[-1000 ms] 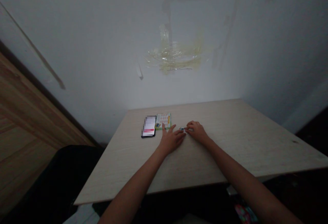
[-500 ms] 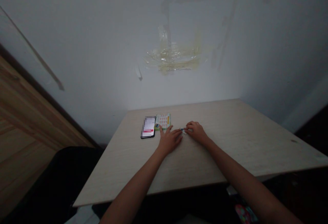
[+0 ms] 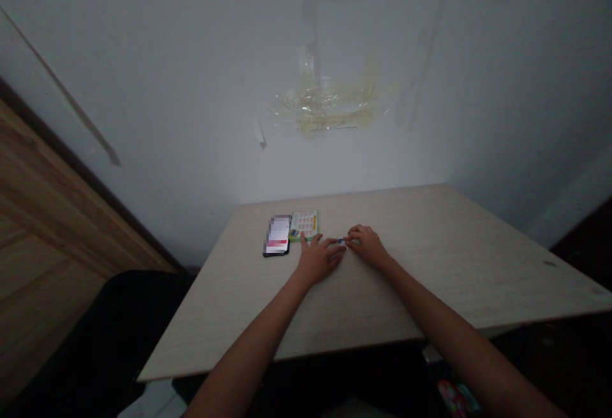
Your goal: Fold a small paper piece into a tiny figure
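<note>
A tiny white-and-blue piece lies low over the table, between the fingertips of both hands; its kind is too small to make out. My left hand has its thumb and forefinger closed at the piece's left end, while its other fingers spread out on the tabletop. From the right, my right hand pinches the other end, fingers bent together. Just beyond the left hand's spread fingers is a green-edged printed card or packet with rows of small print. Beside it lies a phone, screen lit and partly blurred out.
The pale wooden table stands against a grey wall with peeling clear tape. A dark chair-like shape is at the left, near wooden panelling. Something colourful shows below the table's front edge.
My left hand has shifted slightly right, its thumb now nearer the small piece. The right hand stays almost where it was. Phone and card keep their places.
</note>
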Available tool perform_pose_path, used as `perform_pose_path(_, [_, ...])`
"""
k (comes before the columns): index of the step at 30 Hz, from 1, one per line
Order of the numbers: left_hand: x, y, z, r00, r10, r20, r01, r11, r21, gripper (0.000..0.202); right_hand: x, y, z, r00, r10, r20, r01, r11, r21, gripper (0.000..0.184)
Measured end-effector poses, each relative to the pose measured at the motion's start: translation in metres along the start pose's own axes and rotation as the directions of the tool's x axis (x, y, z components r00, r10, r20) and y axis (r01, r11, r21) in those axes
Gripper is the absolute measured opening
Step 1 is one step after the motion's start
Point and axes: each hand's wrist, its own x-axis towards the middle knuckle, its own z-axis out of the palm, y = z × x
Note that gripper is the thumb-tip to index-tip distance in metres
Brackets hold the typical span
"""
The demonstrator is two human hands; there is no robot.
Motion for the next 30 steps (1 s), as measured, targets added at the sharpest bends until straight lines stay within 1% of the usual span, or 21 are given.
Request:
perform_pose_path(7, [-0.0025,-0.0034,0.0029,1.000,0.011,0.018,-0.011,1.000,-0.021,0.031,0.0007,0.0024,0.0024,1.000,-0.004,-0.004,0.004,1.000,0.001,0.015])
perform_pose_path(14, [-0.0050,-0.0034,0.0051,1.000,0.008,0.020,-0.007,0.999,-0.050,0.031,0.0006,0.0002,0.0001,1.000,-0.003,-0.004,0.003,1.000,-0.007,0.015])
perform_pose_path(18, [-0.0042,-0.0057,0.0049,0.998,0.004,0.057,0.001,0.996,-0.090,0.031,0.0007,-0.0020,-0.0014,1.000,0.002,-0.001,-0.002,1.000,-0.008,0.017])
perform_pose_path(21, [-0.0036,-0.0077,0.0049,0.998,-0.002,0.065,0.010,0.993,-0.117,0.030,0.0003,-0.0035,-0.0027,1.000,0.005,0.002,-0.005,1.000,-0.003,0.017])
perform_pose_path(25, [-0.0035,-0.0072,0.0058,0.999,-0.017,0.036,0.022,0.992,-0.124,0.032,-0.0005,-0.0051,-0.0046,1.000,-0.002,0.012,0.002,1.000,-0.003,0.017])
perform_pose_path(30, [-0.0045,-0.0021,0.0050,0.998,-0.053,-0.038,0.050,0.996,-0.078,0.035,-0.0005,-0.0060,-0.0049,1.000,-0.002,0.011,0.002,1.000,-0.009,0.019])
